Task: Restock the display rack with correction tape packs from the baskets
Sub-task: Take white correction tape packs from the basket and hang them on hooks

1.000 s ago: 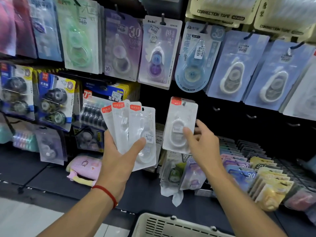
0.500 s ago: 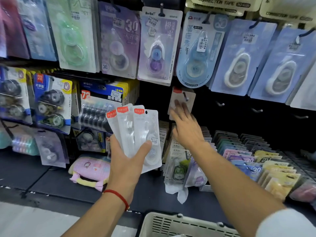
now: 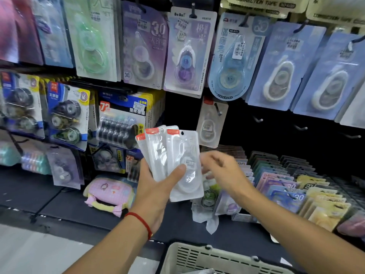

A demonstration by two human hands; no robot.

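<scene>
Head view: left hand (image 3: 156, 186) is gripping three fanned packs (image 3: 173, 161); right hand (image 3: 221, 171), blurred, fingers loosely curled, is reaching beside them.

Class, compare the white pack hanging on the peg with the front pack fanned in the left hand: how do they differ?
The hanging pack dangles alone on a peg, untouched; the front pack is gripped in a fan by the left hand. The hanging pack appears smaller, being farther back. Both are white with red top labels.

Three clear plastic correction tape packs with red top labels (image 3: 173, 159) stand fanned upright, overlapping; a fourth matching clear pack (image 3: 211, 123) hangs slightly tilted on a black rack hook; the beige slotted plastic basket (image 3: 217, 258) sits below
</scene>
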